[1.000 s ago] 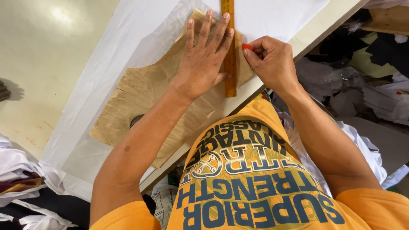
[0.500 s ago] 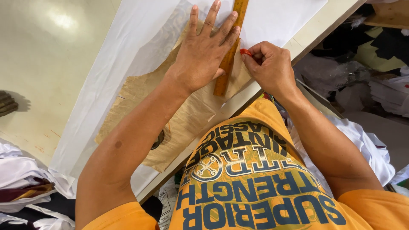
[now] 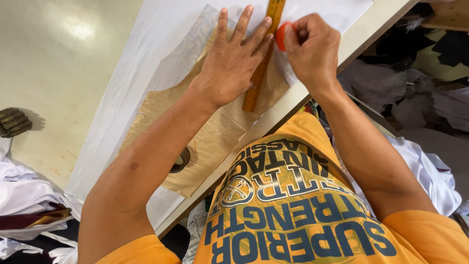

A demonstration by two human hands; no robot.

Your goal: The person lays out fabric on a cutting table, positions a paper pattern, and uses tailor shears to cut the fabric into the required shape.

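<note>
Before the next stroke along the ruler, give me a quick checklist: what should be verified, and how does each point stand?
1. Left hand flat, pinning the wooden ruler: ok.
2. Ruler lying on the brown paper pattern: ok.
3. Right hand pinching the orange chalk at the ruler's edge: ok.
4. Pattern flat on the white fabric: ok near the hands; lower corner hidden by the forearm.
5. Chalk tip touching the fabric: cannot tell.
6. Dark round weight on the pattern: partly hidden, cannot tell.

No packages, labels, signs or screens that I can make out, only large printed lettering on my orange shirt (image 3: 288, 210), dark blue and pale cream, a round emblem among it, possibly a crest
</note>
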